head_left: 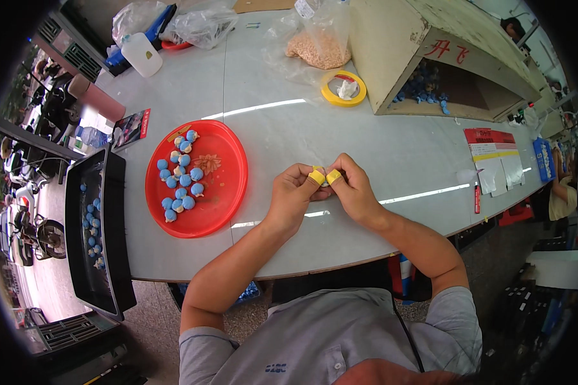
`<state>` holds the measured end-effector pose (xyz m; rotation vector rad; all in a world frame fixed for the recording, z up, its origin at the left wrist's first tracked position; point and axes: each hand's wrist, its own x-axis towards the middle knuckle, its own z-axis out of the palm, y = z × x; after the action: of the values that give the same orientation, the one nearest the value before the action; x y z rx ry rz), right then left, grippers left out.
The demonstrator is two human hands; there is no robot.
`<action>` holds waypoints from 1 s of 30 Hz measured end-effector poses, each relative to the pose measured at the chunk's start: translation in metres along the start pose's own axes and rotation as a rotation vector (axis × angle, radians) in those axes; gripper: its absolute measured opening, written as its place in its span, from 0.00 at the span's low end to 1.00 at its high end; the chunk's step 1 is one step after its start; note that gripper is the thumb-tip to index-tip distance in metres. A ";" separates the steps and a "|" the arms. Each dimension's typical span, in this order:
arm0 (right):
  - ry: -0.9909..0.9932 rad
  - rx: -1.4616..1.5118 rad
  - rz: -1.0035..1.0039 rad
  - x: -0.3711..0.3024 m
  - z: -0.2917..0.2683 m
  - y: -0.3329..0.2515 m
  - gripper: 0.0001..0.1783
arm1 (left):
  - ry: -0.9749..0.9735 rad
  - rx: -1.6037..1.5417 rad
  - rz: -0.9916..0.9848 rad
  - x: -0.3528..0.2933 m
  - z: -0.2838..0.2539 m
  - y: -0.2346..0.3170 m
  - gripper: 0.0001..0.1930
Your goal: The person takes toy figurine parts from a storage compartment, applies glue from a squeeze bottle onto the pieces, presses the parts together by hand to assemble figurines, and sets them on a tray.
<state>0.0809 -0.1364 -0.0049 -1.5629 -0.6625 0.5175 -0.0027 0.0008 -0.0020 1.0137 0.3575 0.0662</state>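
My left hand (291, 194) and my right hand (356, 194) meet over the middle of the table, thumbs and fingers pinched together. Yellow tape wraps both thumbs. Between the fingertips is a small pale, bluish piece (325, 183), mostly covered, so its kind cannot be made out. Left of my hands lies a round red plastic plate (221, 208). Several small blue balls with cream-coloured ends (196, 174) rest on its left and middle part, over a printed flower pattern.
A black bin (123, 256) with more blue balls stands at the table's left edge. At the back are a yellow tape roll (326, 94), a bag of small peach-coloured pieces (320, 51) and a cabinet (392, 51) holding blue pieces. A red marker (477, 199) lies right.
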 end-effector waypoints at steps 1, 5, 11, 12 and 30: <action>0.011 -0.004 -0.021 0.000 0.001 -0.002 0.08 | 0.007 -0.003 0.023 -0.001 0.001 0.000 0.08; 0.047 0.019 -0.047 -0.004 0.005 -0.002 0.06 | 0.037 0.027 0.014 -0.004 0.007 0.000 0.07; 0.065 -0.064 -0.086 -0.006 0.008 -0.002 0.06 | 0.056 0.053 0.030 -0.006 0.008 -0.002 0.07; 0.066 -0.064 -0.084 -0.006 0.008 -0.002 0.06 | 0.058 0.068 0.033 -0.006 0.008 -0.001 0.06; 0.096 -0.043 -0.093 -0.005 0.011 0.002 0.07 | 0.074 0.066 0.049 -0.005 0.010 -0.001 0.08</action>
<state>0.0702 -0.1321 -0.0085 -1.5792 -0.6728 0.3586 -0.0045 -0.0093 0.0038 1.0873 0.4046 0.1366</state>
